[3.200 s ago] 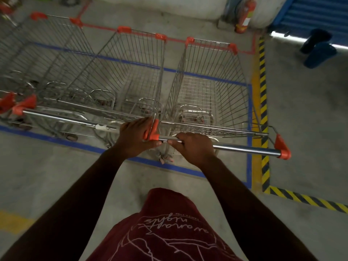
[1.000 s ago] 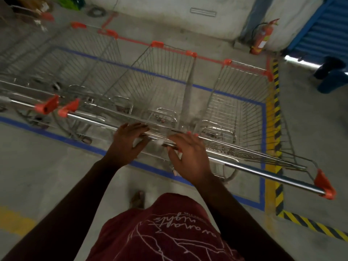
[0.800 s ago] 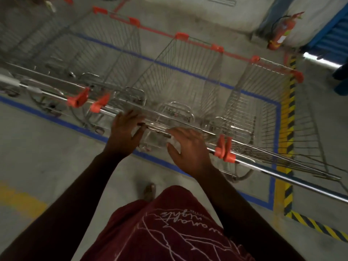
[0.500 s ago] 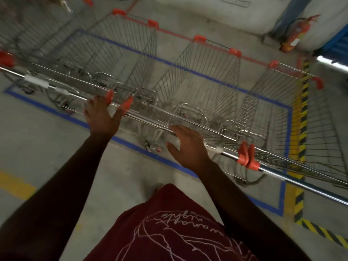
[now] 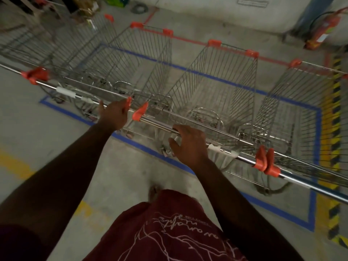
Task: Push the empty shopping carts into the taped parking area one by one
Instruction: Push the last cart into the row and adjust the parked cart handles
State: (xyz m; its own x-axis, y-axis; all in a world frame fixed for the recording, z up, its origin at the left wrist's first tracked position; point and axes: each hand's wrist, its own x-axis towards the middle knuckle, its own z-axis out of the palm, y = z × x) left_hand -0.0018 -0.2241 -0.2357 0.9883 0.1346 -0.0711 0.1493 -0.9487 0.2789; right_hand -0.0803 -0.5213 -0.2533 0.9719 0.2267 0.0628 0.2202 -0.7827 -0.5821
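Observation:
Several empty wire shopping carts stand side by side inside the blue tape outline (image 5: 145, 148), with their chrome handles facing me. My left hand (image 5: 114, 115) curls over the right end of the left cart's handle (image 5: 66, 92), beside its orange cap. My right hand (image 5: 190, 146) rests on the middle cart's handle (image 5: 226, 150), fingers spread over the bar and thumb apart below it. The middle cart's basket (image 5: 216, 87) and the right cart's basket (image 5: 301, 113) are empty.
Yellow-black hazard tape (image 5: 336, 113) runs along the right side of the area. A red tape line (image 5: 190, 39) runs behind the carts. A fire extinguisher (image 5: 323, 31) stands by the back wall at right. More carts and clutter (image 5: 84, 8) fill the back left.
My view and both hands have shifted left along the row. The left hand went from the middle cart's handle to the end of the cart left of it. The right hand slid left too.

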